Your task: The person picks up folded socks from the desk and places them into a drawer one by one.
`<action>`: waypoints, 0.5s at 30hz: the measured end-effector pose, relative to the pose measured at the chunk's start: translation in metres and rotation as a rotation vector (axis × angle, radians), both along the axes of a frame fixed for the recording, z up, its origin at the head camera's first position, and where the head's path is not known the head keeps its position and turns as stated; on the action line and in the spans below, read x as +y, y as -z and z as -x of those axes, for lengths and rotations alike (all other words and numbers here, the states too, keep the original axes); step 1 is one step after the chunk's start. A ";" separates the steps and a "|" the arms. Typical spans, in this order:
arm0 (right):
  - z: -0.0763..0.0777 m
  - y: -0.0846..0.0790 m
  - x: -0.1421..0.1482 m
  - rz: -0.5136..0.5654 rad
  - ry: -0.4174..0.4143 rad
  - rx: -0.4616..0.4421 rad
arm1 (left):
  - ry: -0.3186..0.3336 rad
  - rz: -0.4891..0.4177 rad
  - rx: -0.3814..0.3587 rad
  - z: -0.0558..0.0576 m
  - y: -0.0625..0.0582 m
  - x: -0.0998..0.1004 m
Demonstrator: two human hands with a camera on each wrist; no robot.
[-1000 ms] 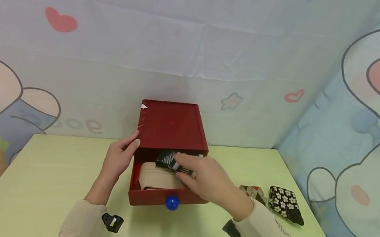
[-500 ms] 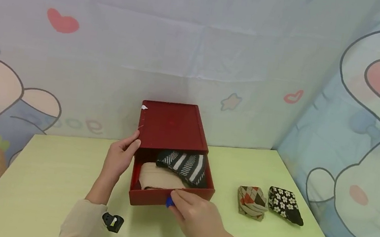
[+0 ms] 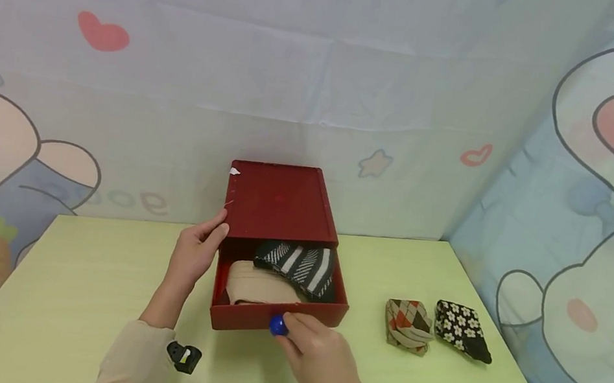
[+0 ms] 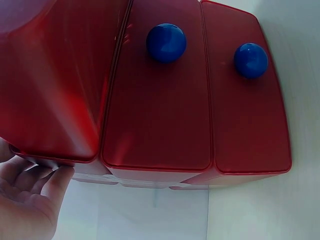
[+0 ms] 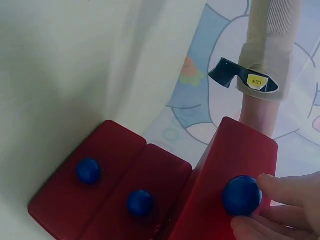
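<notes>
On the table, a dark red drawer cabinet has its top drawer pulled out. Inside lie a beige folded cloth item and, behind it to the right, a folded black sock with white and grey stripes. My right hand pinches the round blue knob on this drawer's front between thumb and fingers. My left hand grips the cabinet's front left edge, thumb at the front and fingers along the side. In the left wrist view, part of that hand is cut off.
Two lower drawers with blue knobs are closed below the pulled-out one. Folded argyle socks and black floral socks lie on the table's right side. A printed cloth backdrop stands right behind the cabinet.
My right hand has left the striped sock in the drawer and come down toward me to the blue knob. The sock now lies fully in view. My left hand stays at the cabinet.
</notes>
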State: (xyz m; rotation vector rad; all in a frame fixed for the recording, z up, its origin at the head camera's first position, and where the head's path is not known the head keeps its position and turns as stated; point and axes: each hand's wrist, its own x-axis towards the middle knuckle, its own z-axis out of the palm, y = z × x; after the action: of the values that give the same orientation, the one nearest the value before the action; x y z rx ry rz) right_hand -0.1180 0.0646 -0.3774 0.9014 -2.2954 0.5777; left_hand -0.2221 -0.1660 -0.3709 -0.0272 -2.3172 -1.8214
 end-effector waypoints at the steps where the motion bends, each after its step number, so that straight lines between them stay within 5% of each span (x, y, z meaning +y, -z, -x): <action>1: 0.000 0.000 0.000 0.001 0.003 0.001 | -0.002 0.001 0.000 0.000 0.000 0.000; 15: 0.008 0.006 -0.005 0.004 0.014 0.054 | -0.001 -0.005 -0.003 -0.001 -0.002 0.000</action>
State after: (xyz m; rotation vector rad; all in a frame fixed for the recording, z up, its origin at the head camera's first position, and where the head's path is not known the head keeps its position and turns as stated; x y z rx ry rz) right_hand -0.1265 0.0599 -0.3833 0.8873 -2.2497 0.5457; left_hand -0.2209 -0.1659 -0.3693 -0.0222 -2.3137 -1.8286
